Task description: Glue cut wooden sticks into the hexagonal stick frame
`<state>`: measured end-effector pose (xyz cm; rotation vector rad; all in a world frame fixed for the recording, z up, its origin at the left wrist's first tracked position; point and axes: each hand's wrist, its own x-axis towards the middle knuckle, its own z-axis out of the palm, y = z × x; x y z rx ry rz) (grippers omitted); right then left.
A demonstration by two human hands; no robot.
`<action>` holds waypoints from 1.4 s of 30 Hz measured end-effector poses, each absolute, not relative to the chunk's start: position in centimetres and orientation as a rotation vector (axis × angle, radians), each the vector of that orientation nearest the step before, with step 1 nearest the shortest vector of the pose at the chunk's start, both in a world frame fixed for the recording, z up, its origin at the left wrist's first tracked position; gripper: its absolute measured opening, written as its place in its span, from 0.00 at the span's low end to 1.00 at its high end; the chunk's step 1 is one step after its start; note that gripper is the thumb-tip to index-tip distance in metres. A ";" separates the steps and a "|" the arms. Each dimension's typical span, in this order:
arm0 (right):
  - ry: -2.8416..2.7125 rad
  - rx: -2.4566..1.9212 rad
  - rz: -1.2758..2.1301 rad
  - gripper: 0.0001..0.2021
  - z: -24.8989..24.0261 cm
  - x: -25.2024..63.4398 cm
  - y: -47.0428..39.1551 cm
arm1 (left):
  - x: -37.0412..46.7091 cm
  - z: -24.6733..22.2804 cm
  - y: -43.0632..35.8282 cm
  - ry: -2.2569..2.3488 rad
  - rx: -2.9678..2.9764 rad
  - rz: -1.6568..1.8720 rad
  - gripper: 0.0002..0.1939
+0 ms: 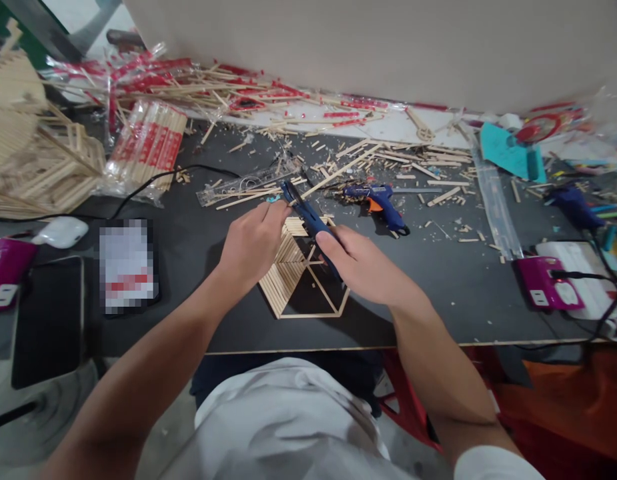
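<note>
My right hand is wrapped round a dark blue hand cutter, which points up and to the left. At the cutter's head, my left hand is closed in a pinch on a thin wooden stick, which sticks out past the tool to the upper right. The stick's near end is hidden by the fingers and the tool. Below both hands a six-sided wooden stick frame lies flat on the dark table. Its left and upper-left sections are filled with rows of sticks, partly covered by my left hand.
A blue glue gun lies right of the cutter. Cut stick pieces litter the table's back. Packed chopsticks, a phone and a white earbud case are on the left. A magenta power box stands at right.
</note>
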<state>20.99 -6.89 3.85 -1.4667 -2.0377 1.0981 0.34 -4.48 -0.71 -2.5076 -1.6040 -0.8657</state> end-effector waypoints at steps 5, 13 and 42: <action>-2.050 -1.462 1.089 0.24 3.7 21.0 -6.8 | 0.3 -0.8 -4.5 -1.577 -2.511 -0.893 0.17; -2.068 -1.498 1.081 0.25 3.7 21.0 -6.8 | 0.2 -0.9 -4.4 -1.548 -2.508 -0.852 0.17; -2.098 -1.597 1.071 0.26 3.5 20.6 -6.8 | 0.3 -1.2 -4.3 -1.562 -2.504 -0.848 0.18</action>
